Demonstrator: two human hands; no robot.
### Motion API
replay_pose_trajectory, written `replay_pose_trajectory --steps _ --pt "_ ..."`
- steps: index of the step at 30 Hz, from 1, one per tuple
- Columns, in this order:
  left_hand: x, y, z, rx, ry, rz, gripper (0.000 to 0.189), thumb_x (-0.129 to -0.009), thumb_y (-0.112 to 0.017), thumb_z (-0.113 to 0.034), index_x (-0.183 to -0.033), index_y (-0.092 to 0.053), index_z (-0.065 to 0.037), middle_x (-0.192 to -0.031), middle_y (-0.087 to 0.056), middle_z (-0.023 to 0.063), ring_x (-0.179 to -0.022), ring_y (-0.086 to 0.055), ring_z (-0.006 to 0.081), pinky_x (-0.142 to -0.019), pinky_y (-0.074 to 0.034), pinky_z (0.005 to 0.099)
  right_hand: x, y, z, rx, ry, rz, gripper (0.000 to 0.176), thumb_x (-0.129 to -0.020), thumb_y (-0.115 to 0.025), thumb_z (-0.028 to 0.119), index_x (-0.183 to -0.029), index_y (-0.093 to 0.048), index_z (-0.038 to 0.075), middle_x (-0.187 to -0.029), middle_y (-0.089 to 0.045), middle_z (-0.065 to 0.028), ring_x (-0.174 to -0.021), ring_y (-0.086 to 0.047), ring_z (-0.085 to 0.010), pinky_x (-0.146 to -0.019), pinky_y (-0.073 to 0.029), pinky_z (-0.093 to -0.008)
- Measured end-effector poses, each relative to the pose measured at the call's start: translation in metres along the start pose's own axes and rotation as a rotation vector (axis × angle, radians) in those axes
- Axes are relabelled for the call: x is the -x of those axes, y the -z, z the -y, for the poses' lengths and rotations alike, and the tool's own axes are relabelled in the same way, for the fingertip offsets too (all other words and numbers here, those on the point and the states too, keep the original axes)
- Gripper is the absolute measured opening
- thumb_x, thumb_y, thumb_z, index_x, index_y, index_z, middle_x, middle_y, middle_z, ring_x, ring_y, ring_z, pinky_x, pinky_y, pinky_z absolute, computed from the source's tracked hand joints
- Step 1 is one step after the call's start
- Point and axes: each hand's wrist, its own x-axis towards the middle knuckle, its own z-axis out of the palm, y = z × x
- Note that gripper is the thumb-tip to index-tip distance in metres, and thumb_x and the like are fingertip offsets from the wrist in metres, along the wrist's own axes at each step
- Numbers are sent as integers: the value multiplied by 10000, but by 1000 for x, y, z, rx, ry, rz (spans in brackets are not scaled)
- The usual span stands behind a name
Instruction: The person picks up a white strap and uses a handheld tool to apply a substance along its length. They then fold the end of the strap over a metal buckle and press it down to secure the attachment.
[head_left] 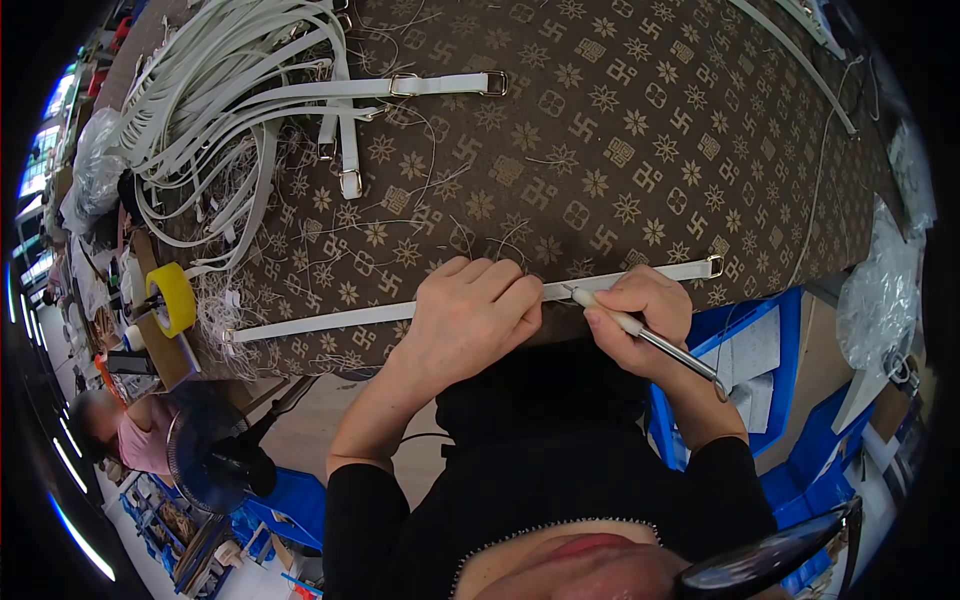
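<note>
A long white strap (340, 321) lies across the table's near side, with a metal buckle (715, 266) at its right end. My left hand (472, 315) is closed over the strap near its middle, fingers curled and pressing it to the cloth. In my right hand (645, 315) is a slim pen-shaped tool (672, 350) with a pale front part and a silver shaft ending in a small hook or ring. Its thin tip points left, right at the strap, just beside my left hand. Loose thread ends lie on the cloth beyond my left knuckles.
Brown patterned cloth (560, 160) covers the table. A heap of white straps (230, 100) with buckles fills the far left, near thread scraps and a yellow tape roll (172, 300). Blue bins (790, 370) stand below at right. At lower left are a fan (215, 450) and another person (145, 435).
</note>
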Motion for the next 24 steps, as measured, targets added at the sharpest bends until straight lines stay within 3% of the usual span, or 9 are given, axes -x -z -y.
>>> replay_pose_trajectory --steps 19,22,24 --pt "4 -12 -2 155 121 -116 165 -662 -724 -39 -751 -614 -124 -654 -560 -14 -593 -548 162 -577 -377 305 0 -4 5 79 -21 47 182 -728 -794 76 -849 -657 63 -700 -663 -58 -589 -616 -197 -538 -471 -290" --pt "4 -14 -3 156 138 -134 164 -669 -723 -37 -754 -612 -122 -654 -564 -14 -597 -547 164 -580 -372 307 -1 -4 4 96 7 31 193 -676 -814 59 -811 -678 46 -677 -668 -76 -559 -617 -197 -503 -461 -273" --pt "4 -14 -3 161 143 -131 165 -670 -722 -35 -756 -611 -121 -654 -564 -13 -599 -548 165 -581 -371 308 0 -4 5 101 -16 57 186 -727 -791 73 -855 -657 59 -704 -664 -64 -587 -616 -202 -535 -468 -291"
